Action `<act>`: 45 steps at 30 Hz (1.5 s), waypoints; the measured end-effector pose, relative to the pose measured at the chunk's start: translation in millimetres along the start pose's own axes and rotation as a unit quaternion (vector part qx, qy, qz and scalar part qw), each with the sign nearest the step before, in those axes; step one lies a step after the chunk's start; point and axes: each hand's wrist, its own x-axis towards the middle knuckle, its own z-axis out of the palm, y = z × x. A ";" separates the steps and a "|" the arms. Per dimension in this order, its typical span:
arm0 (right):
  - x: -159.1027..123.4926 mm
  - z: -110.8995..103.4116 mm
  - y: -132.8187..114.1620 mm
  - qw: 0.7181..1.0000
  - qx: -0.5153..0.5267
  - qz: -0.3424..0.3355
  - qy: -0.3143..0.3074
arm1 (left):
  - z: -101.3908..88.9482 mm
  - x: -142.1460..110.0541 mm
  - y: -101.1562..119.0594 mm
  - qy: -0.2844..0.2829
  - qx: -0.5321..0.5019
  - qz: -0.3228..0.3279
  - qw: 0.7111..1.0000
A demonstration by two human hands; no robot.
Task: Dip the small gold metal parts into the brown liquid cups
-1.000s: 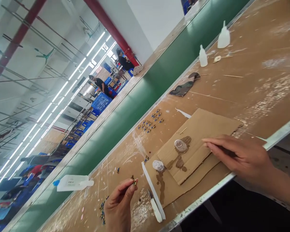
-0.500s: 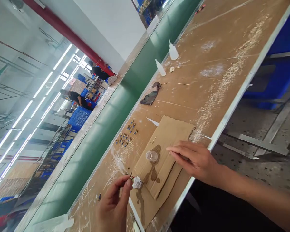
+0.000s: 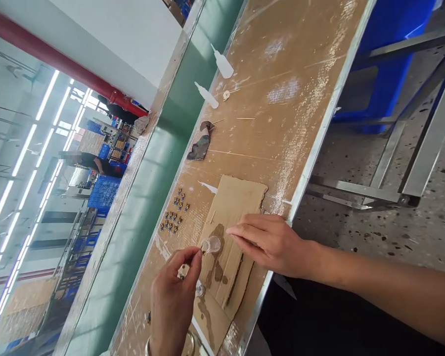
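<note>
My left hand (image 3: 178, 287) pinches a small dark piece (image 3: 202, 252), mostly hidden by thumb and forefinger. Those fingertips are right beside a small clear plastic cup (image 3: 212, 244), which stands on a piece of cardboard (image 3: 237, 198) marked by dark wet stains. To the right of the cup, my right hand (image 3: 263, 242) hovers low over the cardboard, thumb and fingers pressed together. Whatever is between them is too small to make out. Several tiny blue-and-gold pieces (image 3: 174, 215) stand in groups on the table beyond my left hand.
Two white squeeze bottles, one upright-looking (image 3: 223, 64) and one slimmer (image 3: 207, 96), stand near the green ledge (image 3: 163, 143). A camouflage cloth (image 3: 200, 143) and a thin stick (image 3: 245, 118) lie on the table. A person (image 3: 92, 162) is far off at left.
My left hand has moved up to the cup with the small piece. My right hand keeps its pinch beside the cup. The whole view has turned, shifting the scene to the left.
</note>
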 end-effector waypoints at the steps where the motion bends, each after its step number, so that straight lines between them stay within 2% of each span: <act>1: 0.1 0.1 0.1 1.000 -0.002 0.001 0.000 | -0.1 0.8 2.3 -0.007 0.004 0.000 1.000; 16: 1.1 -3.1 1.2 1.000 -0.003 0.017 -0.021 | 3.9 6.1 5.6 -0.014 0.031 0.016 0.999; 29: 0.6 -0.8 1.3 1.000 0.007 0.017 -0.007 | 2.7 8.1 6.8 -0.015 0.033 0.033 0.999; 31: 0.1 -1.1 1.4 1.000 0.009 0.015 -0.003 | -1.5 3.8 4.6 0.003 0.029 0.022 0.999; 35: -0.3 -2.1 1.3 0.999 0.027 0.019 0.000 | -15.8 -23.2 -8.7 0.085 0.045 -0.049 0.994; 38: -1.0 -3.3 0.5 0.999 0.027 0.019 -0.006 | -25.0 -60.1 -27.0 0.153 0.030 -0.154 0.976; 43: -4.9 -5.3 -2.7 1.000 0.006 0.005 -0.017 | -26.4 -135.3 -81.2 0.191 -0.035 -0.362 0.912; 45: -6.4 -5.9 -4.6 1.000 -0.009 0.002 -0.025 | -20.8 -164.3 -103.3 0.197 -0.071 -0.418 0.884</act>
